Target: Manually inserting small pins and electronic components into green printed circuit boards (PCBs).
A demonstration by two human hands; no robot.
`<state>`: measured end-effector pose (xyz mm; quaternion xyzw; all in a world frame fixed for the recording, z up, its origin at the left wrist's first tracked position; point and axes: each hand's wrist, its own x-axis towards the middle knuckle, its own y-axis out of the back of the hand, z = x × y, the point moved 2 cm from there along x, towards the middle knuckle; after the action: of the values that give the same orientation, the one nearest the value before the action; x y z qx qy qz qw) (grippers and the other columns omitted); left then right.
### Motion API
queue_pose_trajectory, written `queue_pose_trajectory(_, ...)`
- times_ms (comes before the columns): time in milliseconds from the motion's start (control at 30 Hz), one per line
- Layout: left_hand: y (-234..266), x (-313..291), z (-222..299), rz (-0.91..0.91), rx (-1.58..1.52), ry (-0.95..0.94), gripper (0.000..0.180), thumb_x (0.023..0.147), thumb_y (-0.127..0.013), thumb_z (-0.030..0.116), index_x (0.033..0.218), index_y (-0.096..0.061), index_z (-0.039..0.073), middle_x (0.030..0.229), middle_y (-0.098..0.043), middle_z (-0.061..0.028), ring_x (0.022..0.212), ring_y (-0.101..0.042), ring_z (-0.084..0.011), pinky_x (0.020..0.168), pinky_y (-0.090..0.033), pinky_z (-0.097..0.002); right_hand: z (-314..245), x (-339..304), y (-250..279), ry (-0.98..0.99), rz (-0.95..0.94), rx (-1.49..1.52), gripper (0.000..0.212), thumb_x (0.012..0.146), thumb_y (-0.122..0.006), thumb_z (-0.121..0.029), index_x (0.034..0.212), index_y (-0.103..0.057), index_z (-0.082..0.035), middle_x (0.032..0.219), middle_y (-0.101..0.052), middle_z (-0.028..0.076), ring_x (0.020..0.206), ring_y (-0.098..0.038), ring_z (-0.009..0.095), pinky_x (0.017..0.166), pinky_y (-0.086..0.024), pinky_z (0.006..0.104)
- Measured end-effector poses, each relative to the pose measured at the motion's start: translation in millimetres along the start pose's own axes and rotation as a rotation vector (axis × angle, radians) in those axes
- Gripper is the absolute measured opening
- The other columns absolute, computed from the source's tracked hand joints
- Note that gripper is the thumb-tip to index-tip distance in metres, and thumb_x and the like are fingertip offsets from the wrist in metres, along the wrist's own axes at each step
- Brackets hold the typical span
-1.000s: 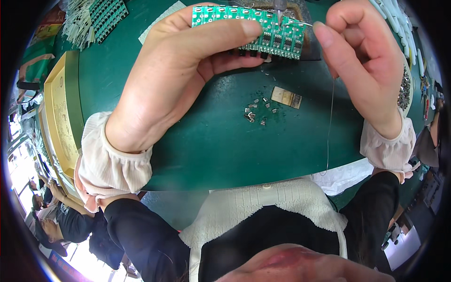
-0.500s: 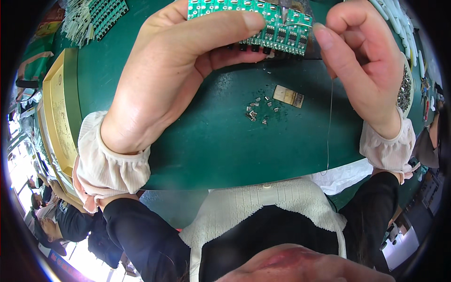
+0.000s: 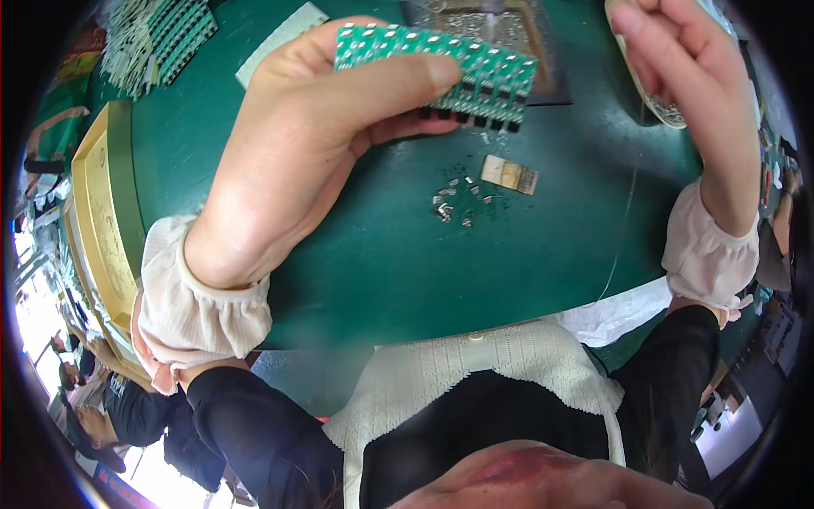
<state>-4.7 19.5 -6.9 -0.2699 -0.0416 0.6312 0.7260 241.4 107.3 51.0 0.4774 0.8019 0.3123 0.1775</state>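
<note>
My left hand (image 3: 288, 127) grips a green circuit board panel (image 3: 487, 64), thumb across its upper face and fingers underneath. The panel carries rows of solder pads and small black chips, with black parts along its lower edge. At the upper right, my right hand (image 3: 691, 76) is closed with bent fingers, apart from the panel. A thin wire (image 3: 626, 204) hangs below that hand toward the table's front edge; its upper end is lost near the fingers. Beneath the panel lie a small tan block (image 3: 510, 174) with a scorched face and several silvery metal bits (image 3: 443, 209).
Behind the panel is a brown-rimmed tray (image 3: 555, 72) with silvery residue. A dish of metal pieces (image 3: 668, 112) sits beside my right hand. More boards (image 3: 182, 38) with pale wires lie far left, near a gold box (image 3: 102, 191). Other people (image 3: 127, 411) sit at left.
My left hand has tilted and brought the panel slightly left and down, away from the metal tip above it. My right hand has moved up and right, with the wire shifting right.
</note>
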Motion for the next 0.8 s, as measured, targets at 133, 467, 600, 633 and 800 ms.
queue_pose_trajectory(133,-5.9,-4.0,-4.1,0.043,0.178,0.08,0.006,0.096,-0.068,0.003,0.101,-0.066,0.001,0.098,-0.073,-0.0075,0.088,-0.07,-0.0137,0.084,-0.058,-0.03,13.6,2.4,23.1,0.203,0.232,-0.751,0.011,0.088,-0.07,-0.006,0.092,-0.066,0.003,0.074,-0.068,0.015,0.061,-0.065,0.024,0.058,-0.048,0.033)
queue_pose_trajectory(467,-18.9,-13.3,-2.9,0.0,0.557,0.022,0.009,0.086,-0.074,-0.004,0.093,-0.068,-0.002,0.1,-0.072,-0.0075,0.089,-0.063,-0.0097,0.082,-0.049,-0.0245,63.6,19.5,32.8,-0.021,0.08,-0.877,0.011,0.081,-0.067,-0.01,0.084,-0.07,0.0,0.079,-0.069,0.021,0.079,-0.068,0.04,0.073,-0.053,0.0462)
queue_pose_trajectory(600,-24.1,-16.1,-3.8,-0.015,0.557,-0.036,0.007,0.086,-0.073,-0.006,0.09,-0.068,-0.003,0.1,-0.073,-0.0098,0.089,-0.064,-0.0112,0.082,-0.05,-0.0256,70.5,21.3,31.0,0.093,0.04,-0.972,0.009,0.08,-0.067,-0.01,0.08,-0.069,-0.001,0.077,-0.067,0.021,0.076,-0.066,0.041,0.071,-0.052,0.0483)
queue_pose_trajectory(633,-23.8,-16.5,-3.8,-0.033,0.614,-0.047,0.006,0.086,-0.072,-0.006,0.089,-0.067,-0.003,0.1,-0.073,-0.0111,0.088,-0.065,-0.0123,0.081,-0.051,-0.0266,69.4,21.1,30.5,0.104,0.048,-0.987,0.009,0.08,-0.067,-0.01,0.079,-0.069,-0.002,0.076,-0.067,0.021,0.075,-0.066,0.042,0.071,-0.052,0.0487)
queue_pose_trajectory(800,-26.7,-20.2,-7.6,-0.105,0.574,-0.169,0.006,0.085,-0.072,-0.007,0.088,-0.067,-0.004,0.101,-0.074,-0.0155,0.088,-0.069,-0.0169,0.08,-0.053,-0.0285,67.9,21.5,28.2,0.085,0.019,-0.982,0.01,0.08,-0.067,-0.01,0.077,-0.068,-0.001,0.075,-0.066,0.022,0.075,-0.066,0.042,0.071,-0.052,0.0492)
